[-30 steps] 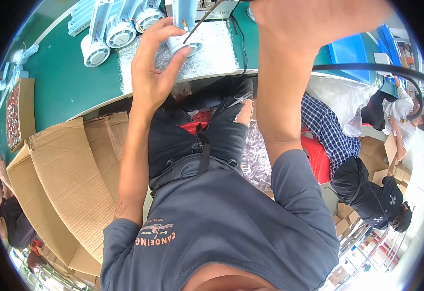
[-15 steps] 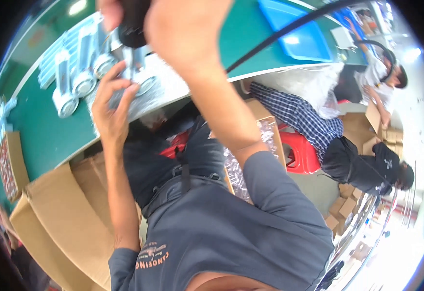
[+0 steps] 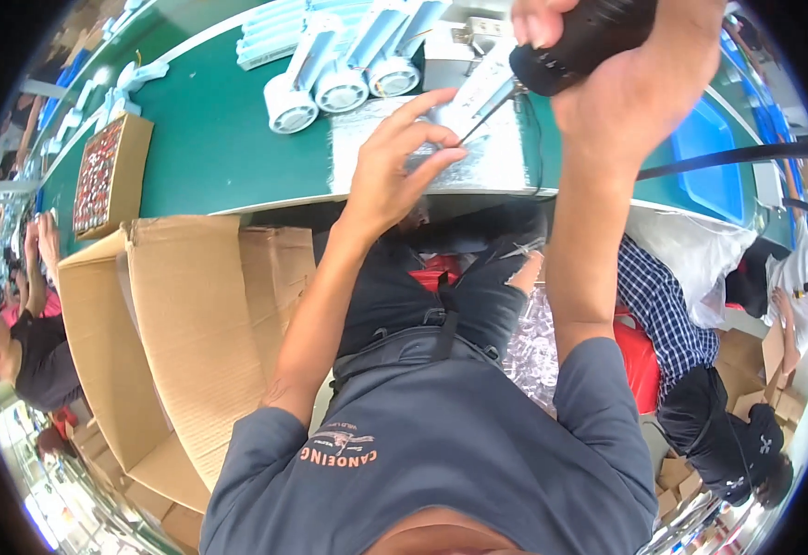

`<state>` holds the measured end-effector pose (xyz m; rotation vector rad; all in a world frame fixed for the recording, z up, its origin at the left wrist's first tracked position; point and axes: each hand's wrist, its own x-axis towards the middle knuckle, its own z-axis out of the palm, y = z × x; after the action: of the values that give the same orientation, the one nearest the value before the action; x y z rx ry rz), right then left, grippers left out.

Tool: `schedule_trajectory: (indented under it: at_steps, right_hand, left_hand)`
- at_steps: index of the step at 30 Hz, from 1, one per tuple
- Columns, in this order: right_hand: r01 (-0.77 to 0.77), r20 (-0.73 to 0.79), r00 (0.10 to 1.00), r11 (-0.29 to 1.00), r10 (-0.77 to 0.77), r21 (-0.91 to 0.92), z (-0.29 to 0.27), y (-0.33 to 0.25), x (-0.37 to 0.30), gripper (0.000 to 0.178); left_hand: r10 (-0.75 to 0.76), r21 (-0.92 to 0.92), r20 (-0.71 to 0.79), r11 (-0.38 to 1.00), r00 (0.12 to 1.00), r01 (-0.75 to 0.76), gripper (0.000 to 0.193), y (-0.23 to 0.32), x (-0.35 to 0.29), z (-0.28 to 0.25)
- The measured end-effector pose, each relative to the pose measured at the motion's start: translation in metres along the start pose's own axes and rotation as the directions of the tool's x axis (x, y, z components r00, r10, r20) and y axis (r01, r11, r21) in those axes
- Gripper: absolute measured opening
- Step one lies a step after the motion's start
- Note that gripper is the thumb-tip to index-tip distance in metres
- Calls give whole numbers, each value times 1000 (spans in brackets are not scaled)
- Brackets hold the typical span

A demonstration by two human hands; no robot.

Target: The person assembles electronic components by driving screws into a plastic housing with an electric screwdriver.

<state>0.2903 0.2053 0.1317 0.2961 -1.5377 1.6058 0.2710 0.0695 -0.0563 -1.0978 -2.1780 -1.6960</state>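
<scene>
My right hand (image 3: 607, 102) is wrapped round a black electric screwdriver (image 3: 575, 51), raised above the workbench. Its thin bit (image 3: 489, 118) slants down to the left. At the bit's tip, the thumb and fingers of my left hand (image 3: 399, 162) come together in a pinch; whatever lies between them is too small to make out. Behind the bit lies a pale-blue plastic housing (image 3: 482, 88), partly hidden by the screwdriver. Beneath both hands a silvery sheet (image 3: 357, 148) covers part of the bench. Several light-blue housings with round ends (image 3: 341, 92) stand left of it.
The green bench (image 3: 205, 139) bears a box of small red and silver parts (image 3: 112, 176) at left and a blue tray (image 3: 709, 166) at right. A large cardboard box (image 3: 182, 324) stands by my left arm; clear plastic pieces (image 3: 533, 351) lie beside my right. Co-workers sit on both sides.
The view has swung, so bench and boxes sit differently in it. My left fingers, apart before, now meet at the screwdriver's tip. The screwdriver stays in my right hand.
</scene>
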Motion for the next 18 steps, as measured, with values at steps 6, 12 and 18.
schedule_trajectory:
  at_steps: [6, 12, 18]
  right_hand:
    - [96, 57, 994, 995, -97, 25, -11, 17, -6, 53]
    - [18, 61, 998, 998, -22, 66, -22, 5, -3, 43]
    - [20, 69, 997, 999, -23, 47, -44, 9, 9, 42]
  left_hand:
    - [81, 43, -3, 996, 997, -81, 27, -6, -4, -4]
    - [24, 32, -56, 999, 998, -22, 71, -2, -3, -2]
    - [-1, 93, -84, 996, 996, 9, 68, -3, -1, -3]
